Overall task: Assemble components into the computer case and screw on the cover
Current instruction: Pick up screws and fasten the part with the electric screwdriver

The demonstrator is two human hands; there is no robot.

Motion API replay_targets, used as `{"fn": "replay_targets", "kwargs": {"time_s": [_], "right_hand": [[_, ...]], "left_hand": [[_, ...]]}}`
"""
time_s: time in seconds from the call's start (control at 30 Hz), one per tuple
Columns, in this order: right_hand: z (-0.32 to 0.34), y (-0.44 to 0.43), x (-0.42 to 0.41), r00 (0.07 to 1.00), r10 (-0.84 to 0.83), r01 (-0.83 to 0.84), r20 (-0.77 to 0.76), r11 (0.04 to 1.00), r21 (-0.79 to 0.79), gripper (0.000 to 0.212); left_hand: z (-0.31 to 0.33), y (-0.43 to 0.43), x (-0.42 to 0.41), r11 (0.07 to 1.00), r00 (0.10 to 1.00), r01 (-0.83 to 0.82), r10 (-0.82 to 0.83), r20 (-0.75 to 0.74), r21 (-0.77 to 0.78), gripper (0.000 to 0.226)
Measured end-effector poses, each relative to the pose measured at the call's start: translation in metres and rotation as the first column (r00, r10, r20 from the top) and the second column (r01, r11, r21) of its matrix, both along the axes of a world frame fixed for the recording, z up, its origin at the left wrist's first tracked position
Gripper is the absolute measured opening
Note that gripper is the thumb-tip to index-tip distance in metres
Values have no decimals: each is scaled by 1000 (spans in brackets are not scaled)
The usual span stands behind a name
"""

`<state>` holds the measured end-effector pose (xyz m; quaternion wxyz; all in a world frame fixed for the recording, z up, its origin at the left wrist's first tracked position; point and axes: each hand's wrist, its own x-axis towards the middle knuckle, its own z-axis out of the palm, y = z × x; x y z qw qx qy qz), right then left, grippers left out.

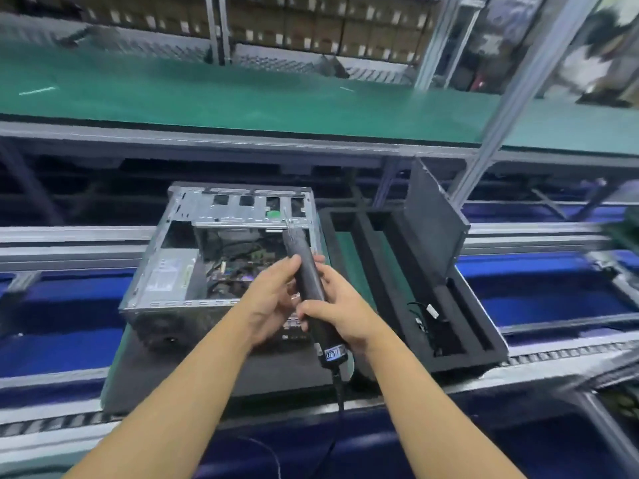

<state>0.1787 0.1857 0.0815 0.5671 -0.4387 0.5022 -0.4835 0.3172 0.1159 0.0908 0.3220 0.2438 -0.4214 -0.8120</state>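
A: Where's the driver rel. to the hands?
B: Both are on it. The person's right hand (pixel 340 314) wraps the lower barrel of the black cylindrical electric screwdriver (pixel 307 271), fingers curled tight round it. The left hand (pixel 273 299) sits at 9 o'clock of the barrel, thumb across the front, fingertips showing past the far side, so it's clamped on too.
A: Orientation?
B: Tilted, bit end toward 11 o'clock, butt toward 5 o'clock. A thin black cord (pixel 340 395) drops off the butt.
A: And the case?
B: The open grey sheet-metal computer case (pixel 221 202) lies on its side beneath & beyond the hands, approx. 11 o'clock from them. The bit tip is over the case's far bracket near a small green tab (pixel 273 213). Touching or not, can't tell, too blurred. A silver power supply box (pixel 169 274) sits inside at 9 o'clock of the left hand.
A: Cover?
B: The flat black cover panel (pixel 435 216) leans upright at 2 o'clock of the right hand, standing in a black foam tray (pixel 484 354) just beside the case. A green-matted bench (pixel 242 95) runs across at 12 o'clock.
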Motion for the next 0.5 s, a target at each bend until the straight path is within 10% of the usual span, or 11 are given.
{"fn": "replay_targets", "kwargs": {"time_s": [0.3, 0.5], "right_hand": [[-15, 38, -171, 980, -185, 188, -74, 981, 40, 80], [-49, 53, -233, 945, -249, 275, -213, 956, 103, 88]], "left_hand": [[-22, 4, -167, 981, 953, 170, -138, 269, -98, 30], [-98, 0, -203, 910, 738, 238, 59, 673, -341, 18]]}}
